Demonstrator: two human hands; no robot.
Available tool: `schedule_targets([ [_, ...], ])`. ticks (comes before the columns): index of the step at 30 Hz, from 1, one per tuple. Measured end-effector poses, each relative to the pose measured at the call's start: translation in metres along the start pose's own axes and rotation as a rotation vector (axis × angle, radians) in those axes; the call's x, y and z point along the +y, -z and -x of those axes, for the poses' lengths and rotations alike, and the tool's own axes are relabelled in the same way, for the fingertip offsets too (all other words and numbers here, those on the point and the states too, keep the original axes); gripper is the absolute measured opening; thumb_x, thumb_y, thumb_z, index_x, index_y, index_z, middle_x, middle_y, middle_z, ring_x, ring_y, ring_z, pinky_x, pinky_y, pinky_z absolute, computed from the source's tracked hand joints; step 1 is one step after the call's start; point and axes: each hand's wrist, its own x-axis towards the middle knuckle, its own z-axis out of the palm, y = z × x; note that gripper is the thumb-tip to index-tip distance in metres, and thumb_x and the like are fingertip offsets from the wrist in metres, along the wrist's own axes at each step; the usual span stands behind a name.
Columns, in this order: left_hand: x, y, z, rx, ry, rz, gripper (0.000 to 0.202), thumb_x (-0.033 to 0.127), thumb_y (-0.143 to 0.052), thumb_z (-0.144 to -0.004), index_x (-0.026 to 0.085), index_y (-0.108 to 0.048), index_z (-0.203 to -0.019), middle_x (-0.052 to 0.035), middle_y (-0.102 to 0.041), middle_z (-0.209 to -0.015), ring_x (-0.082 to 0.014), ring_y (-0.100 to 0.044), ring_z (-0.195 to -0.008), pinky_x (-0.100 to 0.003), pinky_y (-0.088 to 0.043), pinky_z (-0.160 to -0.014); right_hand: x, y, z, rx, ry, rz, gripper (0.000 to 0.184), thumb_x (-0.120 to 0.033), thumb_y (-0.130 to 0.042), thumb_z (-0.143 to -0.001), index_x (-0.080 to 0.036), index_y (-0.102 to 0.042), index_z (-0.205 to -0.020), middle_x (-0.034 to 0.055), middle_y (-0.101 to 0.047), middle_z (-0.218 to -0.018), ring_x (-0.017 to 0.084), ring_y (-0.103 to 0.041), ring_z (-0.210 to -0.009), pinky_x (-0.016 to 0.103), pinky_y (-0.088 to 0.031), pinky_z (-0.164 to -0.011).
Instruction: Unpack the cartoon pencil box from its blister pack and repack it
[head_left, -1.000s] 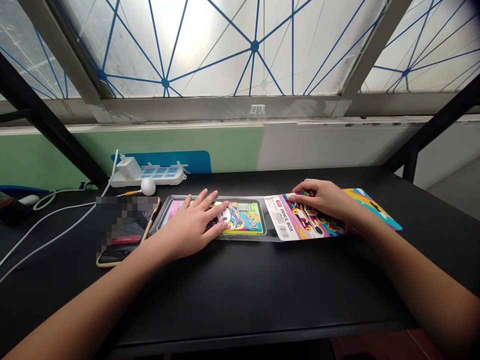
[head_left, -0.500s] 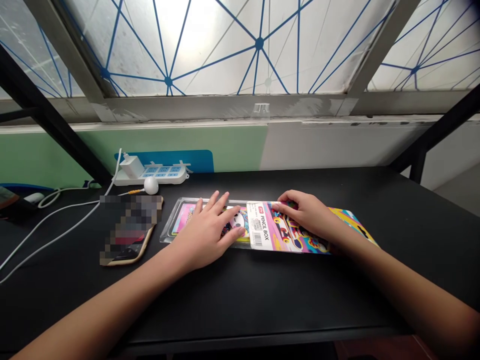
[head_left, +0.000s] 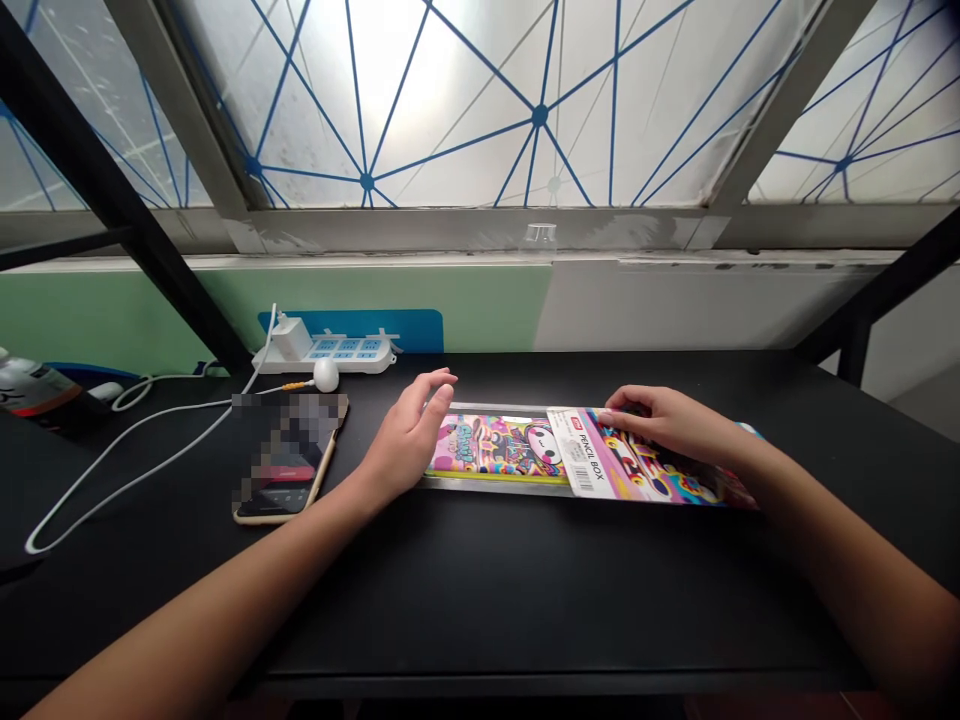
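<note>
A flat pencil box (head_left: 499, 447) with colourful cartoon prints lies lengthwise on the desk in a clear plastic tray. Its right part is covered by a printed cardboard sleeve (head_left: 581, 455) whose white label reads "PENCIL BOX". My right hand (head_left: 667, 422) grips the sleeve's upper edge between thumb and fingers. At the tray's left end is my left hand (head_left: 411, 430), its fingers stretched out and slightly raised, the palm side turned toward the box. The left hand hides that end, so I cannot tell how firmly it touches the tray.
Left of my left hand lies a phone (head_left: 289, 465) with a blurred screen. Behind it are a white power strip (head_left: 341, 352) with a plugged-in charger, and a white cable (head_left: 112, 455). A bottle (head_left: 45, 392) lies at the far left. Black frame bars (head_left: 150, 230) slant up at the sides.
The package has slid right, along with my right hand. My left hand has come off the top of the tray and is now at its left end. The view has shifted slightly.
</note>
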Motion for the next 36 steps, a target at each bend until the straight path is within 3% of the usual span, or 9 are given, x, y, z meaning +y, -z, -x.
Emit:
schedule_targets([
  [4,-0.001,-0.007,0.004,0.025,0.019,0.116,0.04,0.05,-0.037,-0.105,0.024,-0.059,-0.126,-0.0061,-0.06,-0.144,-0.0253,-0.056,-0.131,-0.039,-0.045,-0.109,0.003,0.001,-0.002,0.007,0.028,-0.027,0.054,-0.069,-0.065,-0.08,-0.026,-0.069,-0.112,0.0053,-0.074,-0.102,0.025,-0.069,-0.09,0.035,-0.053,-0.075],
  [8,-0.002,-0.007,0.005,0.054,0.006,0.155,0.044,0.054,-0.033,-0.106,0.024,-0.06,-0.125,-0.0059,-0.063,-0.139,-0.0251,-0.057,-0.128,-0.037,-0.048,-0.104,-0.015,-0.009,-0.01,0.026,0.075,-0.012,0.059,-0.069,-0.064,-0.079,-0.025,-0.066,-0.118,0.0082,-0.073,-0.109,0.028,-0.068,-0.1,0.04,-0.055,-0.085],
  [14,-0.011,-0.007,0.004,0.084,-0.018,0.194,0.049,0.057,-0.026,-0.106,0.026,-0.06,-0.123,-0.0059,-0.065,-0.135,-0.0242,-0.056,-0.13,-0.039,-0.039,-0.112,-0.084,-0.026,-0.031,-0.044,0.199,0.232,0.044,-0.058,-0.06,-0.086,-0.027,-0.068,-0.115,0.0107,-0.071,-0.125,0.035,-0.063,-0.116,0.057,-0.038,-0.105],
  [19,-0.018,-0.01,0.001,0.086,-0.015,0.348,0.054,0.061,-0.021,-0.105,0.024,-0.057,-0.12,-0.0097,-0.065,-0.135,-0.0244,-0.055,-0.133,-0.042,-0.04,-0.113,-0.148,-0.055,-0.053,-0.144,0.303,0.259,0.037,-0.055,-0.055,-0.093,-0.027,-0.069,-0.112,0.0091,-0.073,-0.121,0.032,-0.065,-0.111,0.052,-0.038,-0.102],
  [23,-0.016,-0.009,-0.003,0.104,0.047,0.367,0.054,0.06,-0.02,-0.105,0.022,-0.054,-0.12,-0.013,-0.065,-0.136,-0.0257,-0.058,-0.131,-0.043,-0.044,-0.109,-0.176,-0.071,-0.054,-0.118,0.381,0.281,0.044,-0.059,-0.052,-0.094,-0.024,-0.069,-0.115,0.0127,-0.07,-0.121,0.033,-0.063,-0.113,0.052,-0.035,-0.104],
  [27,-0.013,-0.007,-0.005,0.097,0.12,0.372,0.026,0.036,-0.042,-0.102,0.021,-0.051,-0.122,-0.0121,-0.06,-0.141,-0.0231,-0.055,-0.134,-0.039,-0.044,-0.109,-0.157,-0.058,-0.041,-0.045,0.4,0.298,0.055,-0.065,-0.058,-0.087,-0.025,-0.064,-0.125,0.0134,-0.064,-0.132,0.037,-0.059,-0.122,0.056,-0.028,-0.111],
  [31,-0.018,-0.006,-0.009,0.107,0.248,0.392,0.053,0.007,-0.045,-0.084,0.025,-0.044,-0.134,-0.0119,-0.054,-0.148,-0.0233,-0.055,-0.134,-0.037,-0.055,-0.094,-0.092,-0.03,-0.026,0.001,0.284,0.266,0.058,-0.071,-0.056,-0.086,-0.028,-0.065,-0.124,0.0111,-0.064,-0.135,0.037,-0.058,-0.124,0.054,-0.034,-0.11],
  [34,-0.022,-0.004,-0.012,0.125,0.316,0.418,0.064,0.003,-0.045,-0.078,0.026,-0.041,-0.138,-0.0135,-0.057,-0.142,-0.0245,-0.054,-0.135,-0.033,-0.058,-0.083,-0.042,-0.015,-0.017,0.012,0.168,0.161,0.056,-0.072,-0.049,-0.089,-0.027,-0.067,-0.117,0.0112,-0.068,-0.127,0.034,-0.063,-0.116,0.047,-0.047,-0.1],
  [36,-0.021,-0.004,-0.014,0.137,0.364,0.464,0.066,0.003,-0.046,-0.078,0.026,-0.04,-0.14,-0.0138,-0.06,-0.136,-0.0247,-0.063,-0.123,-0.03,-0.059,-0.075,-0.022,-0.01,-0.013,0.042,0.145,0.102,0.054,-0.071,-0.047,-0.09,-0.025,-0.069,-0.11,0.0111,-0.07,-0.12,0.033,-0.065,-0.111,0.044,-0.051,-0.094],
])
